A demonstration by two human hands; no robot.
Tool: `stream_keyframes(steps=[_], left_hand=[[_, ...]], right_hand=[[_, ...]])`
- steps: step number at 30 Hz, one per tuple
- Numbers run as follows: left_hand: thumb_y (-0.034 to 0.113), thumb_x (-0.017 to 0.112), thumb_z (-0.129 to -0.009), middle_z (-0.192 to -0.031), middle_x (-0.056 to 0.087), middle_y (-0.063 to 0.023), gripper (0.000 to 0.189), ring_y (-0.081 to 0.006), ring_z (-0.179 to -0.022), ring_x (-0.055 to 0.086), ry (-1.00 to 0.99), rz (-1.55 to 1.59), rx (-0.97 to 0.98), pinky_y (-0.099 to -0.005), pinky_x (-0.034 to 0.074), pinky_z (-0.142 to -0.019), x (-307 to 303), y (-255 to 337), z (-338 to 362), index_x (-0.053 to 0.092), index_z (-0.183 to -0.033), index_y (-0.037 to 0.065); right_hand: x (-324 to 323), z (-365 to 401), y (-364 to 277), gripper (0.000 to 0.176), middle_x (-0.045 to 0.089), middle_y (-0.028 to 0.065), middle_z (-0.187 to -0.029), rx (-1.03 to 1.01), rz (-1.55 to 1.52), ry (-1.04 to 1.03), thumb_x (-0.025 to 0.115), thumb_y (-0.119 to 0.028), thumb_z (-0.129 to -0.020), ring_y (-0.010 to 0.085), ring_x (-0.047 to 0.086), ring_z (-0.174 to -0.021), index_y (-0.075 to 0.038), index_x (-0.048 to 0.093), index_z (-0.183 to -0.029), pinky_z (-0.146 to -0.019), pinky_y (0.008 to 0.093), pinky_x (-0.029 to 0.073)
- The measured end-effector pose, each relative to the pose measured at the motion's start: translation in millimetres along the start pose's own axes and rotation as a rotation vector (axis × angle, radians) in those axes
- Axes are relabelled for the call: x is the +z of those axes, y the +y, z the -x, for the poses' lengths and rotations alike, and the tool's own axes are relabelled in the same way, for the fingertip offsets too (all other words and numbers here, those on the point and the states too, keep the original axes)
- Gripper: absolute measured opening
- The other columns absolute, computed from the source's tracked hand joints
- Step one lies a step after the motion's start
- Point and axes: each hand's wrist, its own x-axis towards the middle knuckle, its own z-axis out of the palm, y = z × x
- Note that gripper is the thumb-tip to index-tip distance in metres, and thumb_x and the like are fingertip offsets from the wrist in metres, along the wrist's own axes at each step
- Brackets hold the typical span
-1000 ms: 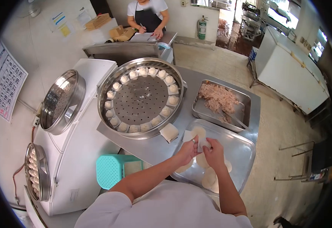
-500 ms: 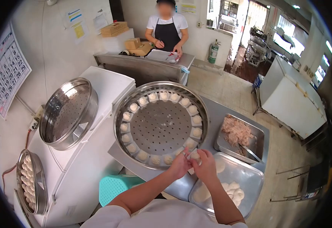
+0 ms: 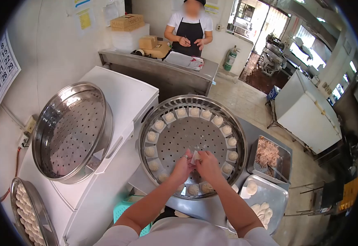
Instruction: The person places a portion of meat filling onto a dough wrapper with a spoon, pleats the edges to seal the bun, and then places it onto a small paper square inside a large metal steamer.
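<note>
Both my hands meet above the perforated floor of a large round steamer tray [image 3: 179, 141]. My left hand [image 3: 181, 168] pinches a small white paper square [image 3: 194, 157], and my right hand [image 3: 208, 166] closes around a filled dough bun [image 3: 198, 156] at that paper. Fingers partly cover the bun. Along the steamer wall runs a ring of pleated white buns [image 3: 218, 121], each on its own paper square. My forearms hide part of the ring at the near side.
Right of the steamer are a deep pan of pinkish filling [image 3: 268, 151] and a metal tray [image 3: 280, 197] with dough pieces [image 3: 263, 213]. An empty steamer [image 3: 74, 131] and a bun-filled one [image 3: 29, 213] sit left on a white freezer [image 3: 125, 88]. A person [image 3: 190, 30] stands behind the far table.
My hands have moved from the steamer's near-right rim to over its floor, carrying the bun and paper. The view has shifted. Across the room, the person's hands have risen off the table.
</note>
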Motion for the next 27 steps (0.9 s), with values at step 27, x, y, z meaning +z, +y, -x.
stream_keyframes(steps=[27], left_hand=[[0.015,0.075,-0.094,-0.114,0.076,-0.0129,0.042,-0.0221,-0.104,0.073,0.2,-1.082,0.423,-0.0358,0.057,-0.092,-3.2,35.4,107.8,0.062,-0.131,0.002]], right_hand=[[74.6,-76.3,56.7,0.035,0.063,0.0278,-0.117,0.036,0.118,-0.174,0.066,-0.008,-0.084,0.0449,0.06,-0.114,0.002,0.064,-0.117,-0.098,0.0512,0.052]])
